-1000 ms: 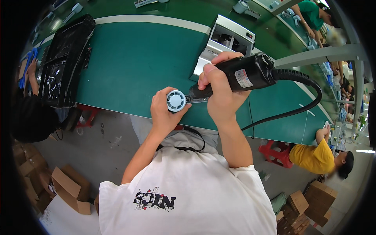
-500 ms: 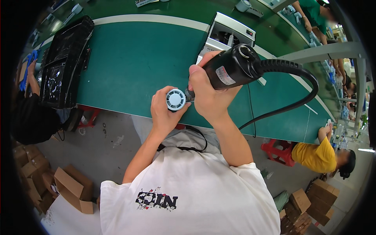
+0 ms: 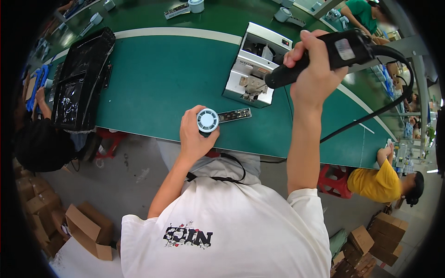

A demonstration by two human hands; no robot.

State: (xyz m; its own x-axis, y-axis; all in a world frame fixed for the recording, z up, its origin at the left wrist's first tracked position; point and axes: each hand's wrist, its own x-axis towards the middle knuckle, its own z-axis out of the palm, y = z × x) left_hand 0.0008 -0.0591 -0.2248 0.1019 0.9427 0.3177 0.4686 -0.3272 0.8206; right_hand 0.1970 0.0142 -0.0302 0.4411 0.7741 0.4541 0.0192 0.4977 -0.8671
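Observation:
Wrapped around the pale blue round head of a small handheld fan (image 3: 207,120) are the fingers of my left hand (image 3: 189,134), near the table's front edge. From the fan's head a narrow handle (image 3: 235,115) with dark inner parts points right over the green tabletop. My right hand (image 3: 309,85) grips a black corded electric screwdriver (image 3: 346,48), raised and tilted. Its nose is over the front of a silver box-shaped screw feeder (image 3: 238,76); whether the bit touches the feeder cannot be made out.
A black plastic-wrapped tray (image 3: 76,83) lies at the table's left end. Past the white strip, a green conveyor belt (image 3: 211,16) carries several fan parts. The screwdriver's cord (image 3: 366,119) loops down at right. A person in yellow (image 3: 375,185) sits at right; another is at far left.
My right hand has lifted the screwdriver off the fan and carried it up and right to the screw feeder. The fan's handle has come into sight. My left hand has barely moved.

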